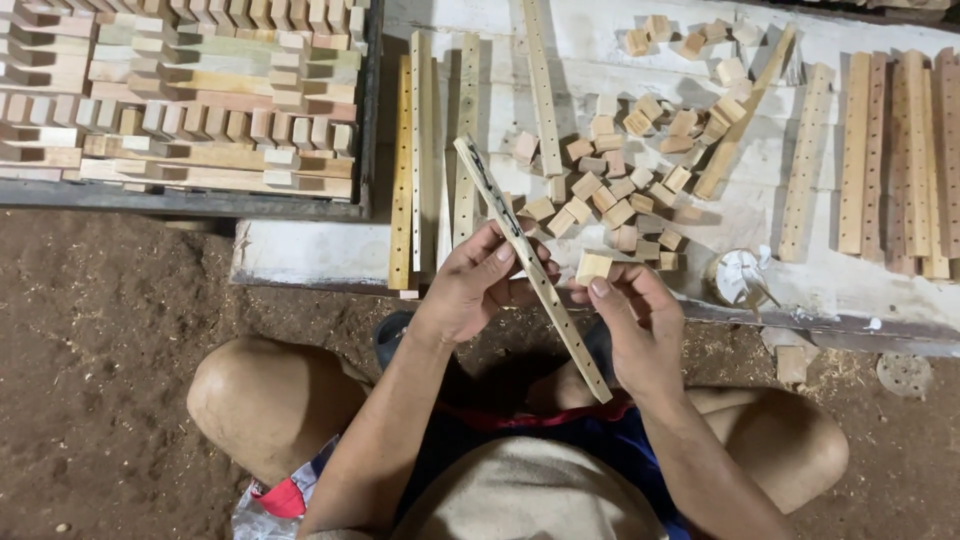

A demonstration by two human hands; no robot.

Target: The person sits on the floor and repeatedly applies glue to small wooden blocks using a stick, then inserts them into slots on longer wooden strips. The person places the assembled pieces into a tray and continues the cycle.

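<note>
Stack of assembled wooden pieces (190,95) at 10 o'clock. Your left hand (470,285) grips a pale drilled slat (530,265), tilted 11 to 5. Your right hand (635,320) pinches a small wood cube (593,266) beside it. Loose cubes (620,170) at 12; drilled slats (895,150) at 2. Bench edge (300,275) just ahead; dirt floor (90,330) at 9.

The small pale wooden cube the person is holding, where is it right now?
In the head view, the small pale wooden cube sits at the right hand's fingertips, just right of the long drilled wooden strip held by the left hand.
</note>
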